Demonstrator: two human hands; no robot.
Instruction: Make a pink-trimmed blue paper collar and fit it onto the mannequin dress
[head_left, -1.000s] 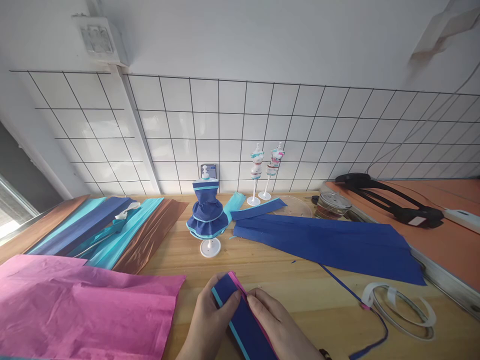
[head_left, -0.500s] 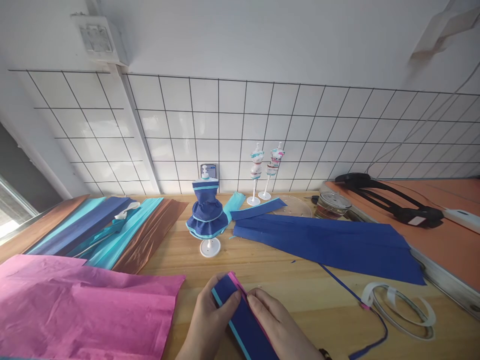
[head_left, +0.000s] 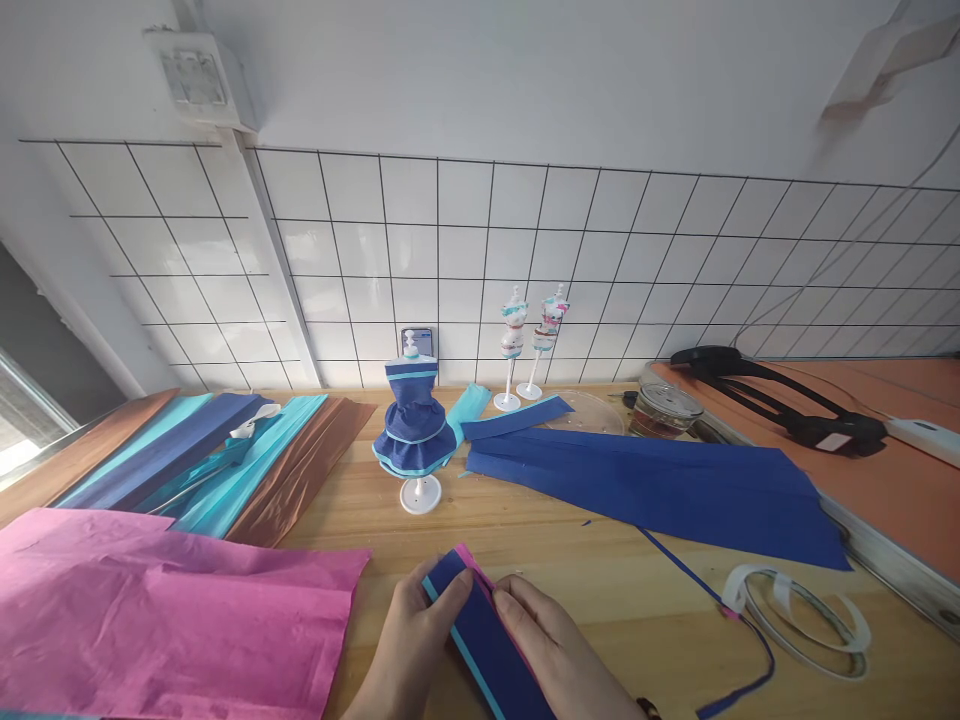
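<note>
And here the left hand (head_left: 416, 625) pinches the top of a navy-blue strip (head_left: 489, 640), thumb across it, while the right hand (head_left: 547, 635) grips its pink edge just beside. The strip slants above the near side of the wooden desk (head_left: 637, 615), the miniature dress form (head_left: 415, 430) standing beyond it, the pink sheet (head_left: 195, 610) lying off left.

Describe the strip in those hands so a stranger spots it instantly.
At the wooden table's near side, find the left hand and right hand. They hold a slanting dark blue strip, light blue along its left edge. Pink along its right edge sets it apart from the blue sheet beyond.
</note>
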